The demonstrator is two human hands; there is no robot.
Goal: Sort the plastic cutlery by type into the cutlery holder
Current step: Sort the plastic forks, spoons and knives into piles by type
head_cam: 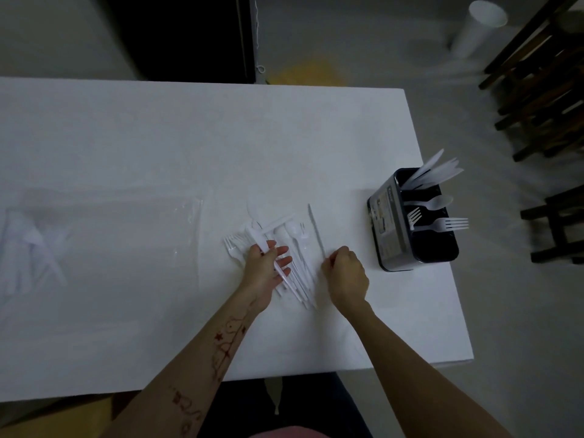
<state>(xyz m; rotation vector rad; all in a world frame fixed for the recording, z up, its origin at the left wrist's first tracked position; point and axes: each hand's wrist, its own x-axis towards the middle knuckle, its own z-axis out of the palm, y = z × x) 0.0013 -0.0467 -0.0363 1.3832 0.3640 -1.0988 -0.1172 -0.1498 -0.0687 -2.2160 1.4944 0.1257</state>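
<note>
The black cutlery holder (414,222) at 3 o'clock on the table (158,153) has some knives, one spoon and two forks, but a pile (284,248) waits under the left hand (265,270), gripping a piece, while the right hand (346,275) pinches a knife (316,230).

White plastic cutlery (294,248) under the left hand (265,273) looked smooth; the counter (158,147) matt; the cutlery holder (392,226) right of the right hand (346,275) glossy black.

Premises appear to be a plain indoor room, possibly domestic: a white surface (189,147) on a pale grey floor (363,36), dark wooden chairs (537,90) alongside, a dark doorway (177,33) behind.
</note>
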